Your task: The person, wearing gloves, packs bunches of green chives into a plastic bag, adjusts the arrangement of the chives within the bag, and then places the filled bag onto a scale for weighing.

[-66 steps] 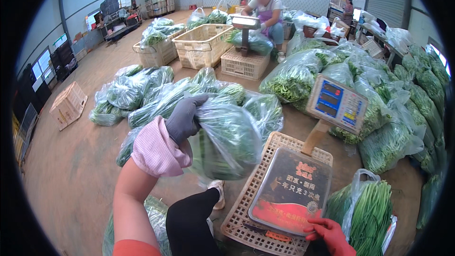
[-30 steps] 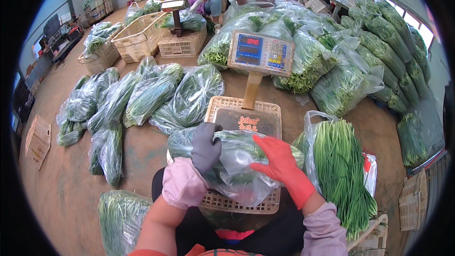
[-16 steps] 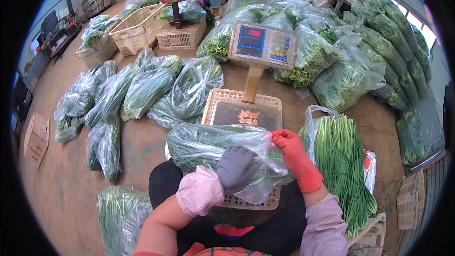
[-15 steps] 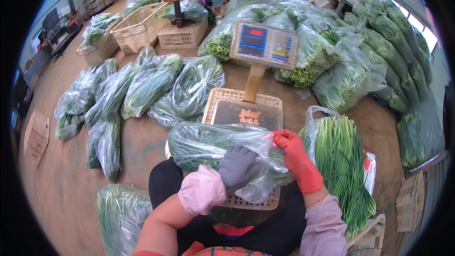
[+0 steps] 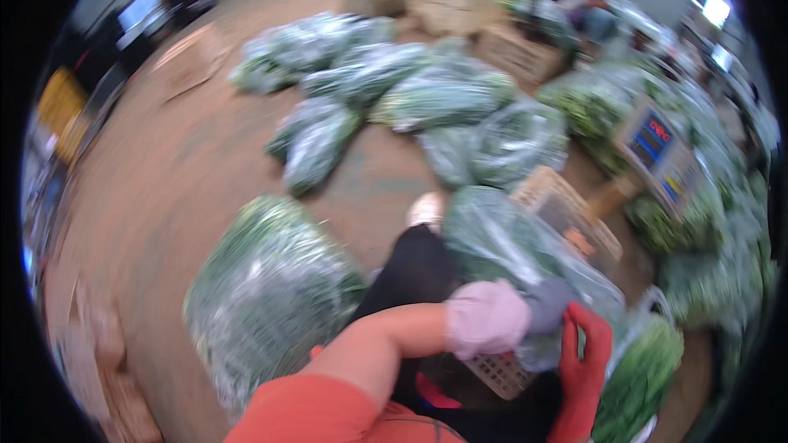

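Note:
A clear plastic bag of long green vegetables [image 5: 509,242] lies across my lap and the crate in front of me. My left hand [image 5: 548,305], in a grey glove and pink sleeve cuff, is closed on the bag near its gathered end. Right beside it, my right hand [image 5: 588,346] in a red glove has its thumb and fingertips brought together at the bag's end, against the grey glove. Motion blur softens both hands. A light crate [image 5: 603,234] carries the scale's dark plate, and the scale display [image 5: 657,152] rises on a post beyond it.
A bundle of long green stalks [image 5: 644,377] stands at my right. On the floor at my left lies a large bagged bundle [image 5: 263,303]. Several bagged greens [image 5: 447,94] lie ahead, with a big basket [image 5: 455,4] behind them. A person [image 5: 583,0] sits at the back.
My view has swung left and tilted, so the bag and scale now appear farther right. My right hand has come in close to the left hand at the bag's end.

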{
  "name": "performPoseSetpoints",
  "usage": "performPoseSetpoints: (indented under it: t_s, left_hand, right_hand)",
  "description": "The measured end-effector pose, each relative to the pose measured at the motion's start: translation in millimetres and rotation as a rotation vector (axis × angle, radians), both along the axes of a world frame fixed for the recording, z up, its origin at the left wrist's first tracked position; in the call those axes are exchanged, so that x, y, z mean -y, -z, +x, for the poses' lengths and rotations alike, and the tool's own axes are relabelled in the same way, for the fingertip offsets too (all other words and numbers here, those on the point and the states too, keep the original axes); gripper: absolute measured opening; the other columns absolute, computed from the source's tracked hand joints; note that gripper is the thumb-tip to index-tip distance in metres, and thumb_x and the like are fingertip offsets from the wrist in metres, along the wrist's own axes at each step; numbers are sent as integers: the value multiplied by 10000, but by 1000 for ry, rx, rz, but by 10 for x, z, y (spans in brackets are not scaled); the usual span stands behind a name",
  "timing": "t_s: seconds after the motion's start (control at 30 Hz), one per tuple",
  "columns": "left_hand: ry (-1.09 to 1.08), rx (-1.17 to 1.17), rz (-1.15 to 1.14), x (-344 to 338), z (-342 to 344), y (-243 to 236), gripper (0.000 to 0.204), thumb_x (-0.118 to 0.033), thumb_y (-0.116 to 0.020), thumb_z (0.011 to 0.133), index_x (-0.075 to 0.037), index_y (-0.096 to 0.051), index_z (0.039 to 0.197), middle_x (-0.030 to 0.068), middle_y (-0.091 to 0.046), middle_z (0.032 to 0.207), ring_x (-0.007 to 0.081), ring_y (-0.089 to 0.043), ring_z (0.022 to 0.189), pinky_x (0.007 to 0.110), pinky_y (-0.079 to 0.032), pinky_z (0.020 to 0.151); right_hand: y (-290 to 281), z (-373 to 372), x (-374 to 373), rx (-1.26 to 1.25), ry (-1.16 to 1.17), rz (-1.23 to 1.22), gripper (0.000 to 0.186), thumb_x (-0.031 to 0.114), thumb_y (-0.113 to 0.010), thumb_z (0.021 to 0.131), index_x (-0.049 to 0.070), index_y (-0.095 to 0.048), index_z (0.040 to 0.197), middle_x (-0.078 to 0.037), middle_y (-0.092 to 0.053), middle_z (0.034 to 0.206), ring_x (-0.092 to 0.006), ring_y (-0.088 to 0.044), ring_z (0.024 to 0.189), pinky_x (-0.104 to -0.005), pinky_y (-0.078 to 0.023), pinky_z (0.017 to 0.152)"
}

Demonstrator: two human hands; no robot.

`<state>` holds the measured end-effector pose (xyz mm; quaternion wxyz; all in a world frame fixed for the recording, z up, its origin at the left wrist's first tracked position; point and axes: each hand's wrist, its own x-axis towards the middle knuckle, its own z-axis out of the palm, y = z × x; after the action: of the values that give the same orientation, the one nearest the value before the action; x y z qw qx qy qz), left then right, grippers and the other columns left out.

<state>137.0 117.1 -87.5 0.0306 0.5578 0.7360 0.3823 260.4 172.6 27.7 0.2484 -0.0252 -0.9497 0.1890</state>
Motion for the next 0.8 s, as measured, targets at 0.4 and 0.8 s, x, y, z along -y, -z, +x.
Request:
performPoseSetpoints:
  t_s: [0.4,0.8]
  left_hand:
    - [93,160,111,330,-81,-281,181,-130,-704,684,-68,-626,835,109,-582,807,333,-565,826,421,-431,735]
    - [204,179,139,357,-169,-333,167,-112,-712,674,-65,-651,822,92,-602,792,305,-569,820,396,-446,735]
  right_hand:
    - [239,-17,-418,225,165,-1052,192,101,-609,893,16,-624,1064,-66,-668,1007,-135,-618,941,-256,-478,836]
    - [271,78,-519,264,81,-443,221,31,-736,694,45,-688,909,-98,-690,883,-241,-651,849,-335,-499,767]
